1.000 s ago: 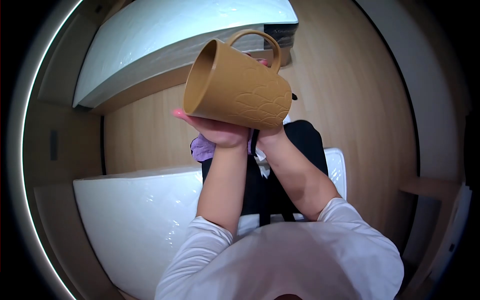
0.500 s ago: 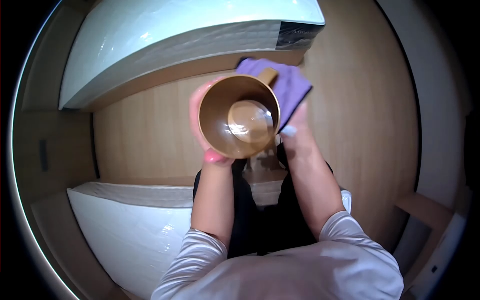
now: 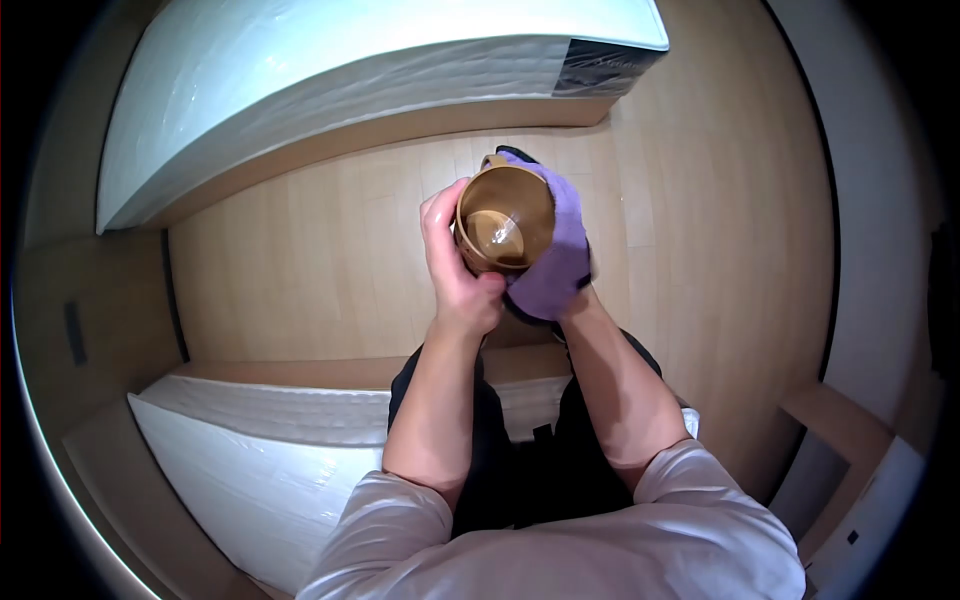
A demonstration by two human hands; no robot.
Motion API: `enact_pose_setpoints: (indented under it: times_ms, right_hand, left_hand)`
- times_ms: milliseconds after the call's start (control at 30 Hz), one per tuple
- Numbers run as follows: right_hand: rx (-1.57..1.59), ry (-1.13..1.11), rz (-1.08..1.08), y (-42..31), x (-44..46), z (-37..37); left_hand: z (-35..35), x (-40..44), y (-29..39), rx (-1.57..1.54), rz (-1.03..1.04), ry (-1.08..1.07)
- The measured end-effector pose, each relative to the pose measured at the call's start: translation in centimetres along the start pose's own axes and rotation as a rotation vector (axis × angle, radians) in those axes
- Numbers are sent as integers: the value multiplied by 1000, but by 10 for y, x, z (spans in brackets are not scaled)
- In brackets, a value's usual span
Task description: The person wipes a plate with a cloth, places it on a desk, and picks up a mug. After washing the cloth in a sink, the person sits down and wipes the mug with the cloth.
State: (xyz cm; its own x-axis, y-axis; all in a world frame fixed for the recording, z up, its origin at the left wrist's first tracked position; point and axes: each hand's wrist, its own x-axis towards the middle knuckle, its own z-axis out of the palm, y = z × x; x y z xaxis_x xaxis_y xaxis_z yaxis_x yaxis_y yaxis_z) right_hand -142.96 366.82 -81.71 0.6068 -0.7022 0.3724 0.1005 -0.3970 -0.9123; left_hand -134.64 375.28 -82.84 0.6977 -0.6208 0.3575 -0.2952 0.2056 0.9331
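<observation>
A tan mug (image 3: 500,235) is held up in front of me, its open mouth facing the camera and its handle at the far side. My left hand (image 3: 455,255) wraps round its left side, with the thumb near the lower rim. Against the right side of the mug lies a purple cloth (image 3: 560,265) with a dark edge. My right hand (image 3: 585,290) is behind this cloth and presses it to the mug; the cloth hides most of its fingers.
A plastic-wrapped white mattress (image 3: 380,50) on a wooden base lies ahead. Another wrapped mattress (image 3: 250,460) is beneath and left of me. Wooden floor (image 3: 300,260) runs between them. A wooden shelf-like piece (image 3: 840,420) stands at the right.
The mug has turned from its side to face its mouth toward me and moved lower and farther away. The purple cloth has come up from below the mug to its right side.
</observation>
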Motion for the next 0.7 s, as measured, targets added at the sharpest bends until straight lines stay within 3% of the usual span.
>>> enact_pose_setpoints:
  times_ms: [67,133,167,200,267,300,367,400,467,500,533,600,633,700]
  right_hand:
    - [78,-29,60,13,0,-3]
    - [-336,52,11,17,-1,-4]
    - [-20,90,227,24,-3,-2]
    - [817,235,296,20,-8,3]
    - [1046,242,369,17,-8,-8]
    - [1044,241,374,21,-5,-15]
    - [1178,-37,258,32,-1,-22]
    - [1220,-132,221,34,-3,-20]
    - [1110,372,486,27,-22,0]
    - [1064,350,490,26,-20,6]
    - [1076,308,437,26,-17,7]
    - [934,177,393,19,-1,-2]
    - [934,176,393,15,1,-6]
    - [906,215,575,10,-1,-12]
  left_hand:
    - [0,4,0,-175,-50,23]
    - [-11,5,-15,-173,-26,-11]
    - [-21,8,-25,-164,-13,-128]
    - [-25,13,-23,-115,11,-208]
    - [-34,21,-19,-21,70,-366]
    - [-29,20,-18,-35,-21,-203]
    - [-20,16,-19,-146,-255,38]
    - [-19,14,-23,-177,-340,29]
    - [-10,8,-29,-510,-590,-5]
    - [-1,15,-11,-743,-666,-43]
    - [-3,14,-13,-742,-668,-42]
    - [-3,19,-20,-1040,-909,11]
    - [0,19,-17,-873,-977,90]
    - [1,18,-21,-783,-934,35]
